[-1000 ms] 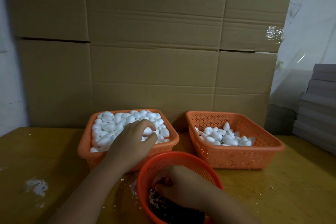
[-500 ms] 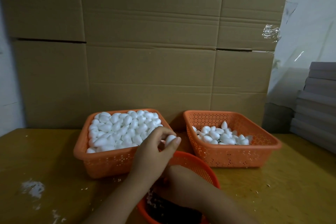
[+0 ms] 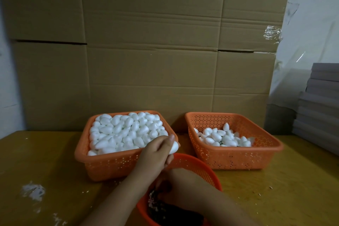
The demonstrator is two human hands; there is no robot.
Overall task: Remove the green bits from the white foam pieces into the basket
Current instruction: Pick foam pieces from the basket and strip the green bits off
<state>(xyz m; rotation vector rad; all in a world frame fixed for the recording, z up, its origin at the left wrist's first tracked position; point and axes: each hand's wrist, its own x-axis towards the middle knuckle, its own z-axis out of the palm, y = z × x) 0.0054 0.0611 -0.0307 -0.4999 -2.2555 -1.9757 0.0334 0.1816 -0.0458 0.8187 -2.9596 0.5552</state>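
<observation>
**Head view: one foam piece in your left hand, above the round basket**

Your left hand (image 3: 156, 154) pinches a single white foam piece (image 3: 174, 147) between thumb and fingers, just past the far rim of the round red basket (image 3: 205, 169) at 6 o'clock. Your right hand (image 3: 181, 187) sits inside that basket with fingers curled; whether it holds anything, you cannot tell from here.

Judging by its look, the piece should be very light, dry and easily dented. Hold it by its broad middle with soft pressure and pull any green bit off the end; squeezing hard may crumble it. No green shows on it from this angle.

The full left basket (image 3: 102, 163) at 10 o'clock is heaped with foam pieces (image 3: 126, 132), touching or nearly touching your left wrist, so a careless sweep could spill some. The right basket (image 3: 236, 159) at 2 o'clock holds a smaller pile (image 3: 223, 137). Dark debris (image 3: 170, 213) lies in the round basket. Crumbs (image 3: 33, 191) dot the wooden table (image 3: 284, 198); cardboard boxes (image 3: 150, 51) stand behind, grey boards (image 3: 319, 108) at 3 o'clock.
</observation>
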